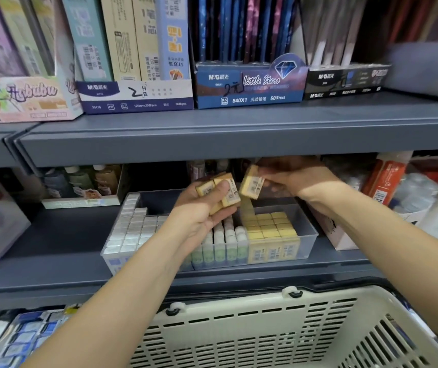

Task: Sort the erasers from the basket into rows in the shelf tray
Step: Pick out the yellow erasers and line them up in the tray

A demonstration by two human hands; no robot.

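A clear shelf tray holds rows of erasers: white ones on the left, green-sleeved ones in the middle, yellow ones on the right. Above the tray, my left hand grips a few yellow erasers stacked in its palm. My right hand pinches a single yellow eraser just above the back of the yellow rows. The cream plastic basket sits below the shelf; its contents are out of view.
The upper shelf carries boxes of pencils and pens just above my hands. Small bottles stand left of the tray, an orange box and packets at the right. Blue packs lie at the lower left.
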